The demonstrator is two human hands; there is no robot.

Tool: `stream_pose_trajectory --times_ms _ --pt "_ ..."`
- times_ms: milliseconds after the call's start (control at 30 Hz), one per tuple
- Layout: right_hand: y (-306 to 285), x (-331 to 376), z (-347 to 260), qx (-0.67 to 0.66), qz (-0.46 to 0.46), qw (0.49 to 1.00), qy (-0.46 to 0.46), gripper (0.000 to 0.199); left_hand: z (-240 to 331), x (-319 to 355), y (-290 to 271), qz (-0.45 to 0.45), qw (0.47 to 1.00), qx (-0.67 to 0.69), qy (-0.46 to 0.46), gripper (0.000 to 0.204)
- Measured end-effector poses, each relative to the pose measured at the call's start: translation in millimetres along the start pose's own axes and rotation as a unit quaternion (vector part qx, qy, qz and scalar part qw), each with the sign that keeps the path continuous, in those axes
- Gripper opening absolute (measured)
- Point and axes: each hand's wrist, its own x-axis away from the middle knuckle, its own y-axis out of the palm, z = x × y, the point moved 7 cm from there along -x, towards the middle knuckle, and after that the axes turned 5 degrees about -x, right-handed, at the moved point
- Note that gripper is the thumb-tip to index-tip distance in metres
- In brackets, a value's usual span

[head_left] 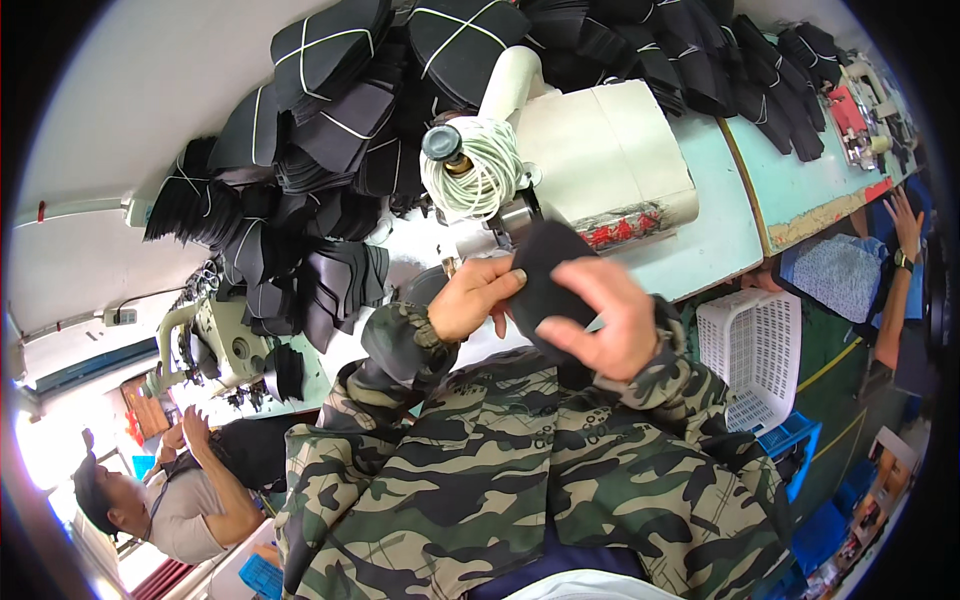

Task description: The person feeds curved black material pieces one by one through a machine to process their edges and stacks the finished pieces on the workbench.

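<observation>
Both grips clamped on one black fabric piece (545, 285): left hand (478, 297) pinches its near edge, right hand (605, 322) wraps the lower side. Piece held just below the sewing machine (590, 160), apparently not yet fed; bundled stacks (330, 130) beyond await.

Dark matt fabric piece (548, 285), soft-looking, at centre. White coiled cord spool (478, 165) at 12 o'clock: fibrous, matt, with glossy black cap. Cream sewing machine body (600, 150): smooth, painted, slight sheen. White perforated plastic basket (755, 350) at 3 o'clock: smooth. Camouflage sleeves: woven cloth, matt.
</observation>
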Motion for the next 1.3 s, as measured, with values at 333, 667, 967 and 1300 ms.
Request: stream_pose_trajectory --times_ms 333,667,967,1300 --pt "3.8 10.0 91.1 -0.414 0.088 0.877 0.228 0.033 9.5 16.9 -16.9 0.035 0.997 0.001 0.064 0.039" --pt "-59.0 -29.7 104.0 0.224 0.220 0.949 -0.008 0.033 -103.7 50.8 -134.4 0.230 0.677 -0.683 -0.149 0.044" --pt "88.4 14.9 70.2 -0.144 -0.218 0.948 0.180 0.032 -49.3 52.9 -74.9 -0.084 0.921 -0.365 -0.108 0.017" --pt "103.0 -1.3 91.6 -0.336 -0.149 0.873 0.322 0.023 -43.2 29.5 -56.3 0.036 0.992 -0.082 -0.089 0.026"
